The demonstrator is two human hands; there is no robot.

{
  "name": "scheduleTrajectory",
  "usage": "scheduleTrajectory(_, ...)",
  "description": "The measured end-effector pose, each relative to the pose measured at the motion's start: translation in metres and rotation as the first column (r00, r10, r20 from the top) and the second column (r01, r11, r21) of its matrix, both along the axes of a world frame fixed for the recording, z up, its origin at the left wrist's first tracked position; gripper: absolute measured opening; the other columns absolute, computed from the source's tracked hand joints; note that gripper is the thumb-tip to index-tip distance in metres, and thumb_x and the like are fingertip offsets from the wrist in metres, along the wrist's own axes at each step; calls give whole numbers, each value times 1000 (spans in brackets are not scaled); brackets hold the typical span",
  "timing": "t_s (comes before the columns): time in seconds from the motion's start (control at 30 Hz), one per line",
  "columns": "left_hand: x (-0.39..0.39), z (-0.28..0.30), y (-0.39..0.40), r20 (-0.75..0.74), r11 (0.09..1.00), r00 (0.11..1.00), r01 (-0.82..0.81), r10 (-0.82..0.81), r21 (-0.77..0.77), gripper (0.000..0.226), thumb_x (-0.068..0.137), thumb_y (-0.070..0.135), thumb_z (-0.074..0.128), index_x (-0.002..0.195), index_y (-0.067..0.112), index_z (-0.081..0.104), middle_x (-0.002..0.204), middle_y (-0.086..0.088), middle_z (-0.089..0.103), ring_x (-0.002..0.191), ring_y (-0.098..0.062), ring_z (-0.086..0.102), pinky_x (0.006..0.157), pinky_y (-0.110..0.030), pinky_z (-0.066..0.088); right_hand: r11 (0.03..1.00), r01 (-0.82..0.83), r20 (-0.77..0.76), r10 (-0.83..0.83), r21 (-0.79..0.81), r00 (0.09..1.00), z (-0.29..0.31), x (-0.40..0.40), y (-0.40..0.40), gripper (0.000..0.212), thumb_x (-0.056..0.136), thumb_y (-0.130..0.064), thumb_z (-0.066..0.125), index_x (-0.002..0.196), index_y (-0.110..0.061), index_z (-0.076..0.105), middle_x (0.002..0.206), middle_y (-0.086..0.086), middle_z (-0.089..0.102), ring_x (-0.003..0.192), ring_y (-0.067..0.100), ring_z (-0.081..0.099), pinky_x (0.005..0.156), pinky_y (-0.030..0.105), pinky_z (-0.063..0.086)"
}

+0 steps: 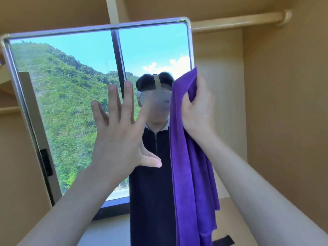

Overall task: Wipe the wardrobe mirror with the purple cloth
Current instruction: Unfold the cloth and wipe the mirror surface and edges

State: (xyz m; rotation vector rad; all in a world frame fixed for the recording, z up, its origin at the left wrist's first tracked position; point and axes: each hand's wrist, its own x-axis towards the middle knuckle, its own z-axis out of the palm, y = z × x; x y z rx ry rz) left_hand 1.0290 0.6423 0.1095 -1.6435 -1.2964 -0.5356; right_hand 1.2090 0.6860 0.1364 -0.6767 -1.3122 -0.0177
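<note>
Gripping the purple cloth (pixel 191 166) near its upper end with curled fingers and thumb: right hand (pixel 197 110), raised at the right edge of the wardrobe mirror (pixel 71 82). Spread flat with straight fingers and holding nothing: left hand (pixel 122 128), palm toward the glass, fingertips up; contact with the glass not certain from this angle.

Going from the left: pale wooden wardrobe wall (pixel 16 157), with a shelf edge (pixel 8 109) showing beside the mirror's tilted silver frame (pixel 21 96). Brass-coloured corner piece (pixel 5 37) at the frame's upper left, another at the upper right. Reflected in the glass: a green wooded hillside, blue sky with a few white clouds, a dark window bar running top to bottom, a window frame with a black latch at the lower left. Left forearm rising from the bottom left up to the spread hand near the middle of the mirror. Just right of that hand, a reflected person in a dark zipped top with a headset strapped on.

Further right, cloth bunched in the fist, a short flap standing above the knuckles, the rest hanging in long folds down past the mirror's lower edge, covering the mirror's right side. Right forearm coming in from the bottom right. Beyond it, bare wardrobe interior (pixel 284 121) and a pale hanging rail (pixel 237 21) across the top right. Small dark strip (pixel 224 241) on the wardrobe floor just beside the cloth's lower end.
</note>
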Motion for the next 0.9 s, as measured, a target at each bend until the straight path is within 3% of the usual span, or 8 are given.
scheduleTrajectory(0.2,1,1,0,0,1000,1000,17,-17,15,165,34,97,68,166,20,5,170,-26,-6,154,-55,-2,113,-82,11,986,65,35,-61,-153,998,-98,-1,0,55,96,-31,39,149,-14,40,137,2,60,120,20,61,100,42,50)
scheduleTrajectory(0.23,0,1,1,-3,1000,1000,21,-21,22,165,34,97,67,166,20,5,170,-26,-7,154,-55,-3,113,-81,10,981,54,24,-50,-188,998,-126,-1,-4,54,96,-28,41,149,-15,41,137,-2,59,123,14,59,102,37,50)
scheduleTrajectory(0.33,1,0,2,3,999,999,43,-43,28,162,35,97,62,166,19,5,170,-24,-8,154,-53,-6,113,-81,8,951,71,5,-73,-301,997,-201,-4,-13,55,96,-13,53,145,-31,35,133,-26,47,117,-27,41,97,-3,31)
scheduleTrajectory(0.4,0,-1,2,11,999,999,47,-47,25,161,35,97,59,166,20,5,171,-24,-8,155,-53,-7,113,-81,7,899,28,-23,-42,-437,999,-231,-3,-20,58,93,-1,64,130,-38,40,113,-28,51,98,-24,52,82,-9,33)
scheduleTrajectory(0.53,-2,-3,0,14,999,999,41,-41,23,156,38,96,57,166,21,9,171,-22,-6,156,-50,-6,115,-80,9,852,43,57,-15,-521,998,-220,5,-23,44,93,-2,61,133,-17,50,96,-13,61,86,7,62,69,9,46)
scheduleTrajectory(0.67,-7,-12,1,21,999,998,51,-52,16,152,42,95,62,166,25,10,172,-18,-7,157,-47,-7,116,-78,10,932,89,55,-75,-350,996,-155,0,-18,39,95,4,46,133,-8,50,95,6,65,84,26,63,74,38,51)
scheduleTrajectory(0.8,-5,-15,-2,43,999,998,48,-48,-5,155,41,98,61,166,26,6,172,-18,-9,156,-47,-9,117,-77,8,960,134,12,-135,-247,991,-113,-8,-10,33,97,-1,42,129,-7,51,91,12,66,79,36,62,69,45,48)
scheduleTrajectory(0.9,-3,-27,-4,61,998,997,47,-45,-33,159,38,96,66,166,26,4,172,-18,-11,156,-48,-10,118,-76,5,960,157,7,-160,-232,987,-124,-11,-11,37,98,-18,38,133,-11,48,97,7,67,80,31,63,67,39,47)
